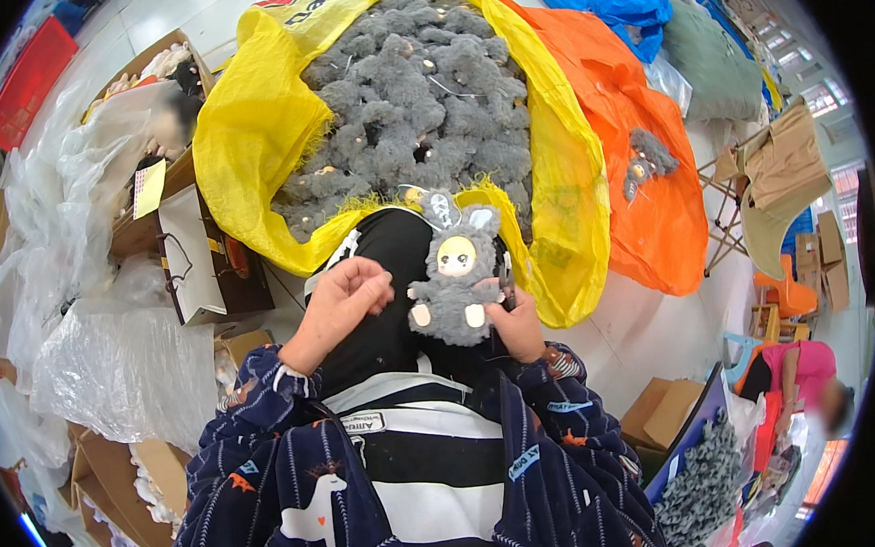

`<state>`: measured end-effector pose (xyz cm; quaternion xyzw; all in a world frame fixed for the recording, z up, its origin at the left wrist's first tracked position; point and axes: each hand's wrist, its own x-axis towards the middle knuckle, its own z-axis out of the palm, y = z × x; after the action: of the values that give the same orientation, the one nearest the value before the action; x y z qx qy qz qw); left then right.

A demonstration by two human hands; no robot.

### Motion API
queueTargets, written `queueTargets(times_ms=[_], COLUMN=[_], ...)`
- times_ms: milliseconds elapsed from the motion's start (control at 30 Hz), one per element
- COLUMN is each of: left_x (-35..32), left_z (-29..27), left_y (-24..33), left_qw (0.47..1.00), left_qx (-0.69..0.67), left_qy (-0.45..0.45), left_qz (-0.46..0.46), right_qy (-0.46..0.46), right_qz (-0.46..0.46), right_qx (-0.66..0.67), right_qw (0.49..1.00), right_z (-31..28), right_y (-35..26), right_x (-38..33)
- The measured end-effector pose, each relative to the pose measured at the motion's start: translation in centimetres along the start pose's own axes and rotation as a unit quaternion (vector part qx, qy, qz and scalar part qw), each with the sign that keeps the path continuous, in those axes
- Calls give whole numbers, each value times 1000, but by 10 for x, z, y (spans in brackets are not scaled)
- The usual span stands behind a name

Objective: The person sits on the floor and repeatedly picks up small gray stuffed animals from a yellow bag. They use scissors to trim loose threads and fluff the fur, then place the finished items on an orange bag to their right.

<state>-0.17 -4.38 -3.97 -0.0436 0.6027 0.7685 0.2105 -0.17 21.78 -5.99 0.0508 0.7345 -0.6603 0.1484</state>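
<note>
A grey plush toy with long ears, a pale face and cream paws sits upright over my lap, facing me. My right hand grips its lower right side, the thumb in front. A slim dark object sticks up beside that hand; its kind is unclear. My left hand hovers left of the toy, apart from it, with fingers curled and thumb and fingertips together. Whatever they may pinch is too small to make out. Just beyond my knees, a yellow woven sack lies open, full of similar grey plush toys.
Another grey plush lies on an orange sack at right. Clear plastic sheeting and cardboard boxes crowd the left. A folding chair stands far right. A person in pink bends nearby at lower right.
</note>
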Motion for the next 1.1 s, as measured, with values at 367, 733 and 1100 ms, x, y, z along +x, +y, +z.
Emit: queueTargets(times_ms=[367,733,1100], left_x=[22,4,6], left_z=[45,37,42], left_y=[-26,-38,-48], left_qw=[982,977,989], left_qx=[-132,88,-47], left_qy=[-112,-193,-126], left_qz=[-73,-1,-54], right_qy=[-79,88,289], right_qz=[37,-115,-125], right_qx=[32,94,191], right_qw=[996,985,930], right_z=[-18,25,16], right_y=[-5,-36,-48], right_x=[-15,13,12])
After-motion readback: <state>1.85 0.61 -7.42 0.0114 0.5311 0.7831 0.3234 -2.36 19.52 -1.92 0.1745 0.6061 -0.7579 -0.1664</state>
